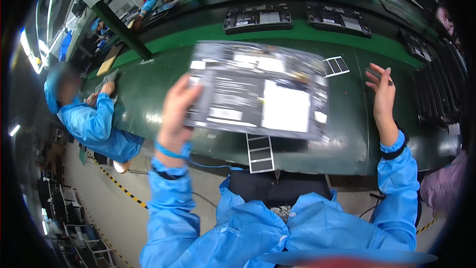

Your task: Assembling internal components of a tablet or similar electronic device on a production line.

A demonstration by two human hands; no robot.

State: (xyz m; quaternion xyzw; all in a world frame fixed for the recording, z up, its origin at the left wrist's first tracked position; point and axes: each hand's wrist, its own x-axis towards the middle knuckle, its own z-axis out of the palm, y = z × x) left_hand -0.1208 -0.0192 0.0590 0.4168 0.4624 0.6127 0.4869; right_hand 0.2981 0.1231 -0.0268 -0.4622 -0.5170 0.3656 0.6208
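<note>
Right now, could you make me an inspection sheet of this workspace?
Surface: green bench, shiny.
Job's things: open device, lifted over the bench, blurred; one framed strip beyond it, another strip at the near edge.
Clutter: dark stack at right.
Hands: left hand grips the device's left edge; right hand, raised, holds a small dark item, kind unclear.
Cables: blue cord from the left wristband.
Surroundings: co-workers; more devices beyond; striped floor tape.

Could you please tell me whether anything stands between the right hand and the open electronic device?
Nothing visible blocks the gap between the right hand and the open electronic device; a white-framed strip merely lies flat on the green bench there.
</note>
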